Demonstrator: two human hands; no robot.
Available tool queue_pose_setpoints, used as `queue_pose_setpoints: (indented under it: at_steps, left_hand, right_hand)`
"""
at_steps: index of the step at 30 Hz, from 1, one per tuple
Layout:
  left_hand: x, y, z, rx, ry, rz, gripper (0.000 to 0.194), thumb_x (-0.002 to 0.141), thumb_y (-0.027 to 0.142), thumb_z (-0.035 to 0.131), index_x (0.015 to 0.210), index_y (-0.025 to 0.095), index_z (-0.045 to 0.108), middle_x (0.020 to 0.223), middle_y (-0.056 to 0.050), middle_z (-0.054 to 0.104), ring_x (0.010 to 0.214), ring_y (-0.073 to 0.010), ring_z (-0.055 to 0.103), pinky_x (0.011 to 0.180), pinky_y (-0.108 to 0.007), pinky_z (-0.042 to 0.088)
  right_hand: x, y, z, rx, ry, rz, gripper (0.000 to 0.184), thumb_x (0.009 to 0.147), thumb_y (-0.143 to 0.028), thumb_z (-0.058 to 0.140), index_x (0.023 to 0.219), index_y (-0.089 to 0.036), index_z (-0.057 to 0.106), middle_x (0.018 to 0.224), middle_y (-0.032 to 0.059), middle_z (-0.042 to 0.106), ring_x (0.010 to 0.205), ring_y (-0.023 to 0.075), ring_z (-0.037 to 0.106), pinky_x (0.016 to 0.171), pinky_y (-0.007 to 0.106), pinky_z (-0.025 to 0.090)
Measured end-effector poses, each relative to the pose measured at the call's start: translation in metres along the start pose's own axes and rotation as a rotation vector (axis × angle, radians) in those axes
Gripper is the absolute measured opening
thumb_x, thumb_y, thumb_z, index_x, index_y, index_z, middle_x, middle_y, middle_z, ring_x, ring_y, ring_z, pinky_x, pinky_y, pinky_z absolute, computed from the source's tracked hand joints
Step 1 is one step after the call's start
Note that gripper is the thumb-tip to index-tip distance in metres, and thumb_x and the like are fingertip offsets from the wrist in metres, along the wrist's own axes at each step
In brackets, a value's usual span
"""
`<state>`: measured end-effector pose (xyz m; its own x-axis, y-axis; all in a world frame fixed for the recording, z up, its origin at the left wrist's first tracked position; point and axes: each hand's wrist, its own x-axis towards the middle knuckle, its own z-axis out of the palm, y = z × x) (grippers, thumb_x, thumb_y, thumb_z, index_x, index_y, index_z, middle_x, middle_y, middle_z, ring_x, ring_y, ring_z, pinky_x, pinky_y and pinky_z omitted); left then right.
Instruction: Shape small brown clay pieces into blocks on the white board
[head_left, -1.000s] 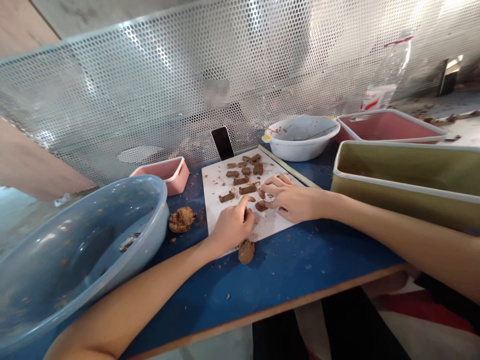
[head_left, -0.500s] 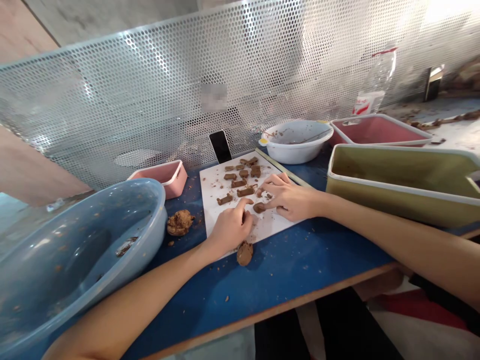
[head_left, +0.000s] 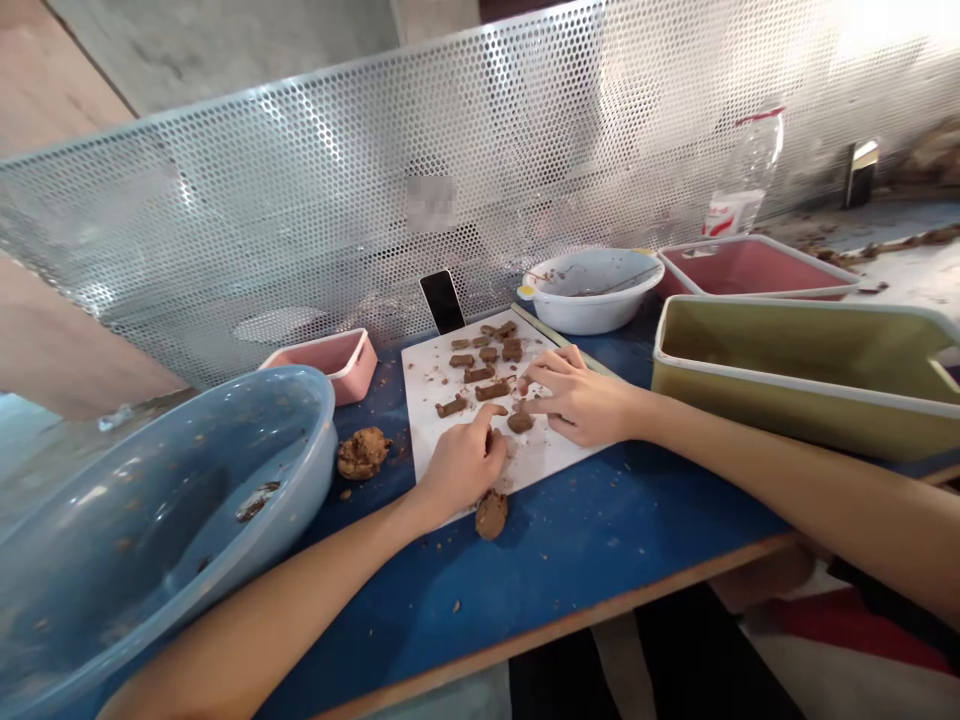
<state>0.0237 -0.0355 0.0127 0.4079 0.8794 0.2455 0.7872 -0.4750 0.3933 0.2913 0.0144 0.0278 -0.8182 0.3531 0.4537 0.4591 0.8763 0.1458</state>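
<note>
A small rounded lump of brown clay [head_left: 520, 423] lies on a white board [head_left: 431, 445] between my two hands. My left hand [head_left: 463, 462] rests at the board's front with its index finger stretched toward the lump and its other fingers bent, apparently holding nothing. From the right, my right hand [head_left: 589, 402] reaches over the board, fingers spread. One of its fingertips is at the lump's upper edge; whether it touches cannot be made out. Behind the hands are several shaped clay pieces [head_left: 492, 390]. A flattened clay ball [head_left: 492, 515] sits at the board's front edge, by my left wrist.
Left are a large blue basin [head_left: 311, 440], a crumbly clay lump [head_left: 363, 453] and a pink box [head_left: 352, 367]. A phone [head_left: 442, 302] leans on the perforated metal screen [head_left: 337, 200]. Rightward stand a white basin [head_left: 592, 310], a red bin [head_left: 757, 268], a green bin [head_left: 780, 365] and a bottle [head_left: 739, 190].
The whole view has shifted slightly downward in the frame. My right hand's fingertip has moved slightly up and left, along the small lump's edge. My left hand keeps nearly the same pose.
</note>
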Motion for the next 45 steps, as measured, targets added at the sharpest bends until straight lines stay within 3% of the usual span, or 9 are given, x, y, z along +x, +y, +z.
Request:
queue_pose_setpoints:
  at_steps: [5, 13, 15, 22, 32, 37, 41, 45]
  left_hand:
    - [0.0, -0.001, 0.002, -0.014, 0.01, 0.015, 0.036, 0.102, 0.02, 0.051, 0.135, 0.02, 0.065, 0.062, 0.005, 0.054, 0.056, -0.019, 0.055, 0.061, -0.029, 0.031]
    - [0.0, 0.005, -0.002, -0.019, 0.002, 0.002, 0.035, 0.102, 0.02, 0.051, 0.135, 0.019, 0.064, 0.062, 0.006, 0.053, 0.056, -0.0188, 0.055, 0.061, -0.028, 0.031]
    - [0.0, 0.004, -0.001, -0.014, 0.005, 0.008, 0.035, 0.102, 0.02, 0.051, 0.135, 0.019, 0.064, 0.062, 0.005, 0.053, 0.057, -0.0188, 0.056, 0.061, -0.028, 0.031]
    - [0.0, 0.0, 0.0, -0.018, -0.006, 0.019, 0.036, 0.104, 0.021, 0.05, 0.137, 0.02, 0.064, 0.062, 0.006, 0.053, 0.056, -0.0185, 0.054, 0.06, -0.029, 0.029]
    - [0.0, 0.005, -0.003, -0.004, -0.01, 0.007, 0.036, 0.101, 0.021, 0.051, 0.134, 0.019, 0.065, 0.064, 0.004, 0.055, 0.058, -0.0193, 0.054, 0.061, -0.03, 0.031]
    - [0.0, 0.005, -0.003, 0.002, -0.012, -0.004, 0.035, 0.101, 0.021, 0.051, 0.133, 0.019, 0.066, 0.061, 0.005, 0.053, 0.056, -0.0195, 0.055, 0.061, -0.029, 0.032]
    - [-0.001, 0.005, -0.003, 0.005, -0.006, -0.005, 0.036, 0.102, 0.021, 0.051, 0.135, 0.019, 0.067, 0.061, 0.004, 0.056, 0.057, -0.0197, 0.057, 0.061, -0.029, 0.035]
    - [0.0, 0.003, -0.002, 0.014, 0.014, -0.015, 0.038, 0.103, 0.022, 0.051, 0.136, 0.019, 0.071, 0.062, 0.002, 0.062, 0.06, -0.0219, 0.062, 0.062, -0.031, 0.04]
  right_hand:
    - [0.0, -0.002, -0.006, -0.02, -0.131, -0.066, 0.04, 0.099, -0.014, 0.06, 0.128, -0.029, 0.083, 0.131, 0.0153, 0.066, 0.126, 0.0362, 0.048, 0.105, 0.057, 0.039]
    - [0.002, -0.017, -0.002, -0.19, -0.169, -0.128, 0.022, 0.099, -0.017, 0.063, 0.105, -0.02, 0.084, 0.142, 0.0152, 0.068, 0.136, 0.0393, 0.047, 0.105, 0.056, 0.038]
    - [0.003, -0.019, -0.003, -0.187, -0.166, -0.114, 0.022, 0.099, -0.018, 0.062, 0.101, -0.021, 0.084, 0.139, 0.0149, 0.069, 0.135, 0.039, 0.048, 0.104, 0.056, 0.038]
    - [0.0, -0.007, -0.003, -0.147, -0.026, 0.046, 0.032, 0.099, -0.014, 0.058, 0.117, -0.02, 0.084, 0.134, 0.0178, 0.069, 0.127, 0.0366, 0.049, 0.105, 0.056, 0.037]
    - [0.003, -0.009, -0.002, 0.042, -0.224, 0.108, 0.044, 0.092, -0.007, 0.055, 0.118, -0.024, 0.085, 0.14, 0.0176, 0.063, 0.132, 0.0381, 0.046, 0.103, 0.057, 0.04]
    - [0.003, -0.008, 0.0, 0.095, -0.163, 0.12, 0.04, 0.093, -0.008, 0.056, 0.11, -0.025, 0.087, 0.135, 0.0156, 0.066, 0.129, 0.0373, 0.05, 0.102, 0.057, 0.039]
    - [0.003, -0.006, 0.008, 0.069, -0.038, 0.201, 0.028, 0.104, -0.026, 0.061, 0.116, -0.022, 0.086, 0.132, 0.0176, 0.068, 0.126, 0.0373, 0.051, 0.104, 0.057, 0.037]
    - [0.003, -0.005, 0.013, 0.054, -0.03, 0.255, 0.035, 0.107, -0.048, 0.065, 0.105, -0.021, 0.088, 0.133, 0.019, 0.067, 0.129, 0.0395, 0.05, 0.106, 0.058, 0.036]
